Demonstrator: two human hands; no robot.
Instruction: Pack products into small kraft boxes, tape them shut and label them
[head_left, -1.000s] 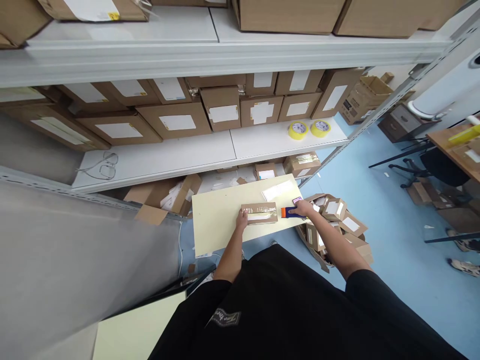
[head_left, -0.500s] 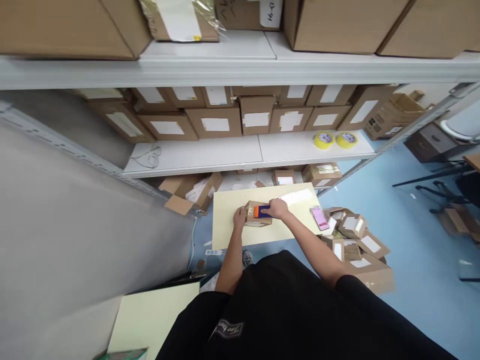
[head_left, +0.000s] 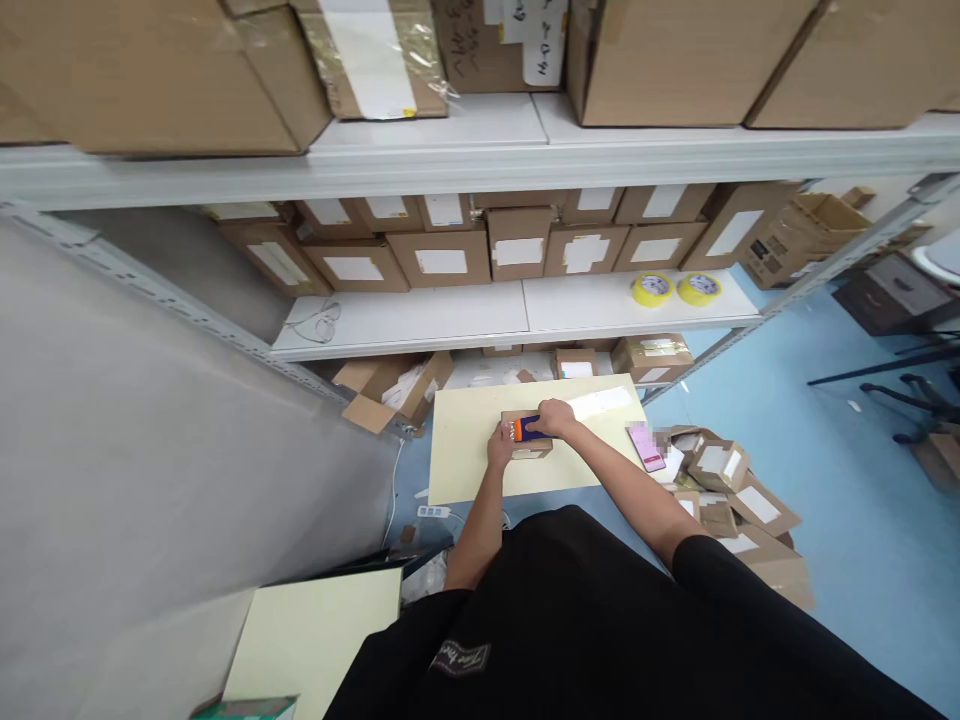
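Observation:
On the cream tabletop (head_left: 465, 460) sits a small cardboard box (head_left: 531, 453) with a pale label on its near side. My right hand (head_left: 556, 418) is closed around a dark blue hand tool with an orange end (head_left: 528, 428), which lies against the top of the box. Its exact kind is too small to make out. My left hand (head_left: 500, 445) grips the left end of the box, fingers close to the orange end. A white strip of paper (head_left: 600, 402) lies behind my right hand. Toward the right edge rests a phone (head_left: 646, 447) with a pink screen.
Shelves ahead (head_left: 420, 325) bear several labelled boxes and two yellow tape rolls (head_left: 652, 289). An open carton (head_left: 394, 390) stands left of the table. Several boxes (head_left: 757, 500) are piled at right. A power strip (head_left: 433, 512) lies below the table's near edge.
The whole view has shifted slightly down and right. My left hand has come nearer the tool's orange end at the box's left side. My right hand still holds the tool.

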